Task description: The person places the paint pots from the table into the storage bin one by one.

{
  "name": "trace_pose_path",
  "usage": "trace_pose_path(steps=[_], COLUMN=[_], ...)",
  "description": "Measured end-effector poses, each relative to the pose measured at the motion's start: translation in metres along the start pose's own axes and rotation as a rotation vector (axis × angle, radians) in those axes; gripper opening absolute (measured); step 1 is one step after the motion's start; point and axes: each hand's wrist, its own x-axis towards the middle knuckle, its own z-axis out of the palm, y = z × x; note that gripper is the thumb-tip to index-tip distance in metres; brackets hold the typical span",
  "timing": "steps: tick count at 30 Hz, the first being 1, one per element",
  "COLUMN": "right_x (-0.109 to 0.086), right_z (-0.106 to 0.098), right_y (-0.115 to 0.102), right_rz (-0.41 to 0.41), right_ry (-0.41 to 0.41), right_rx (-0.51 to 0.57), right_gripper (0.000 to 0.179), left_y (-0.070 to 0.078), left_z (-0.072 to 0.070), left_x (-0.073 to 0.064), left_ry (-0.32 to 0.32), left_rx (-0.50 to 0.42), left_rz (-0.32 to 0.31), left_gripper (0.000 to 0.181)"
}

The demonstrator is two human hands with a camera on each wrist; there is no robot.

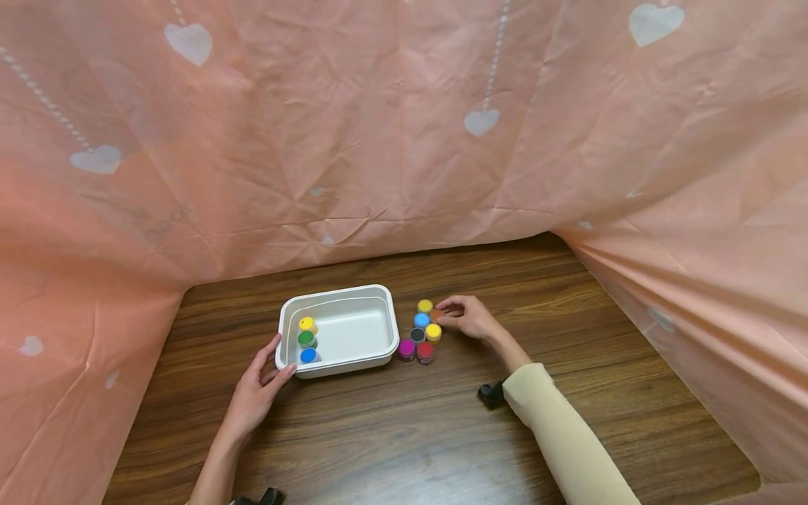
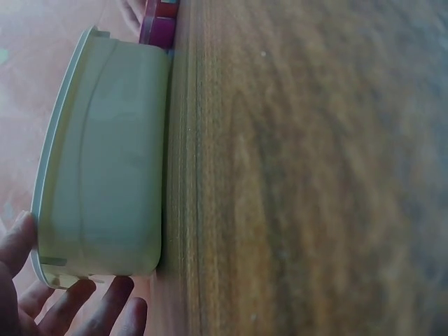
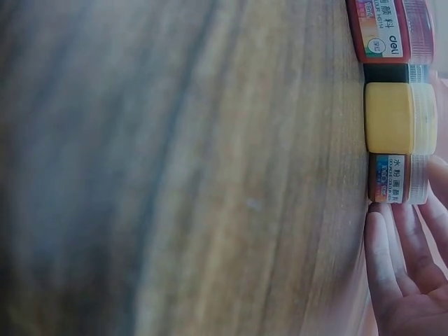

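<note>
My left hand (image 1: 254, 389) holds the left end of a white plastic tub (image 1: 337, 367), thumb on the near corner of its rim and fingers along the end wall. Inside the tub, a yellow paint jar (image 1: 307, 324), a green paint jar (image 1: 306, 339) and a blue paint jar (image 1: 309, 356) line the left side. Right of the tub, my right hand (image 1: 470, 319) pinches a brown paint jar (image 3: 392, 178) at the far right of a cluster. Its thumb is by the clear lid and its fingers are against the side; in the head view the fingertips partly cover this jar.
Beside the brown one stand several jars, among them a light blue jar (image 1: 421, 320), a yellow jar (image 1: 433, 332), a black jar (image 1: 417, 335), a magenta jar (image 1: 407, 348) and a red jar (image 1: 426, 351). Pink cloth (image 1: 379, 140) walls the wooden table (image 1: 404, 435).
</note>
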Motion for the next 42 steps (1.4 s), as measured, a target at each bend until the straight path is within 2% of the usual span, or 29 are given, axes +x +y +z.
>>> trace_pose_path(steps=[8, 16, 25, 34, 42], right_x=[0.0006, 0.0000, 0.0005, 0.0055, 0.0073], right_z=[0.0001, -0.0011, -0.0012, -0.0008, -0.0011], right_y=[0.0002, -0.0011, 0.0002, 0.0025, 0.0027], right_rz=[0.020, 0.019, 0.026, 0.020, 0.035], right_ry=[0.004, -0.026, -0.024, -0.026, -0.012], right_rx=[0.020, 0.057, 0.021, 0.011, -0.008], right_gripper=[0.033, 0.038, 0.035, 0.032, 0.033], left_y=[0.0022, 0.0012, -0.0013, 0.0005, 0.0013], left_z=[-0.0013, -0.0016, -0.0004, -0.0017, -0.0017], left_x=[0.0000, 0.0012, 0.0011, 0.0004, -0.0005], left_ry=[-0.009, -0.010, 0.000, -0.004, -0.007], left_rx=[0.000, -0.007, -0.011, 0.001, -0.025], left_rz=[-0.014, -0.021, 0.005, -0.004, 0.004], left_gripper=[0.076, 0.076, 0.076, 0.075, 0.074])
